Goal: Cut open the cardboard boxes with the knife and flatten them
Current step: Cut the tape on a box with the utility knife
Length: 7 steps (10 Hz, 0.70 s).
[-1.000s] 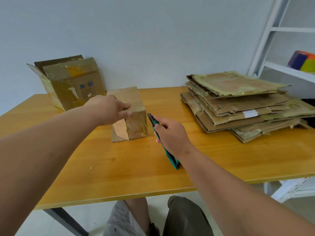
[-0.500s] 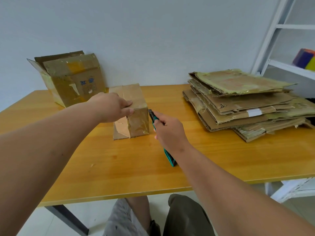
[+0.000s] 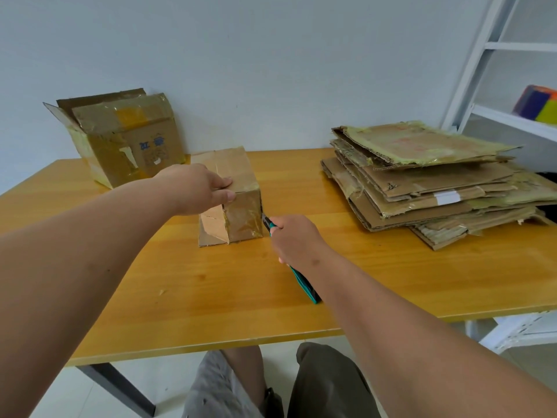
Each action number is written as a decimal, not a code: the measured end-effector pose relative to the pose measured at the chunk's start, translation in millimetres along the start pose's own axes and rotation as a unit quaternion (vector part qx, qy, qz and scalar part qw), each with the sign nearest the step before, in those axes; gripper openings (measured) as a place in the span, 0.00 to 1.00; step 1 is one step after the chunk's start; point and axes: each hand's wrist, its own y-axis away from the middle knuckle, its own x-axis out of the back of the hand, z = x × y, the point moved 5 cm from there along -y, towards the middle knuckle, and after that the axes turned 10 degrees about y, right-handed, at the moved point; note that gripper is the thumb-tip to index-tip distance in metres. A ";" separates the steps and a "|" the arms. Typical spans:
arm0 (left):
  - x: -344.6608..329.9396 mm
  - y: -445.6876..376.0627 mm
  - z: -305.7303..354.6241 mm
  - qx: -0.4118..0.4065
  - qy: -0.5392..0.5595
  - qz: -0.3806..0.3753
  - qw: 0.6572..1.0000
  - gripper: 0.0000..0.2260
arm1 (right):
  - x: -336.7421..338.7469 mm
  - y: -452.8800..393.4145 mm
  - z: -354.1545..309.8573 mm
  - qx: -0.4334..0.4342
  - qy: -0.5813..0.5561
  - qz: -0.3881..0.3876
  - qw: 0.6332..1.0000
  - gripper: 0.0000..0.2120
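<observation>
Two cardboard boxes stand on the orange wooden table (image 3: 391,282), and one pile of flattened cardboard lies beside them. The small taped box (image 3: 238,200) sits at the centre of the frame; the left hand (image 3: 196,188) grips it at its near top edge, fingers laid over the top and thumb pressed against the front face. The right hand (image 3: 297,239) is curled around one utility knife (image 3: 303,280), whose teal and black handle sticks out below the wrist toward the lower middle of the frame, while its tip meets the lower right corner edge of that small box. The second box (image 3: 126,137), larger, stands at the upper left against the wall with its flaps open and yellowish tape across them, well apart from the small one. The stack of flattened boxes (image 3: 428,182) fills the right side of the table; its sheets are too layered to count. One white shelf frame (image 3: 494,64) rises at the upper right, carrying a single multicoloured object (image 3: 539,105). Two knees show below the table edge.
</observation>
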 end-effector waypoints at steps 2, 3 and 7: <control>-0.2 -0.1 -0.3 0.001 0.006 0.010 1.000 0.25 | -6.3 4.2 -3.1 -0.024 0.011 -0.022 0.999 0.18; -0.9 0.8 -1.2 0.002 0.008 0.009 1.000 0.25 | -10.6 2.7 -2.4 -0.046 0.048 -0.035 0.997 0.19; 0.7 5.3 -7.8 -0.010 0.049 -0.011 0.999 0.23 | 4.0 -15.2 4.3 -0.046 0.131 -0.086 0.987 0.16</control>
